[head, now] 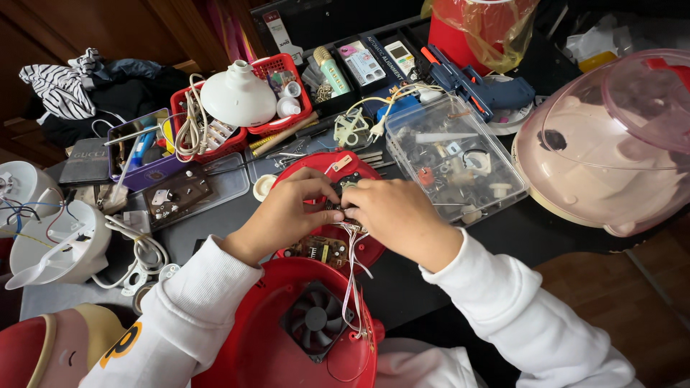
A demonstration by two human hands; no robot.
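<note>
My left hand and my right hand meet over a round red appliance part lying on the dark table. Their fingertips pinch the same small dark component where a bundle of thin white and red wires ends. A small green circuit board lies on the red part just below my left hand. The wires run down to a red housing with a black fan, close to my body. Both arms wear white sleeves.
A clear plastic box of small parts sits right of my hands, a large pink appliance with a clear lid beyond it. Red baskets, a white lamp shade, a blue glue gun and white housings with cables crowd the left and back.
</note>
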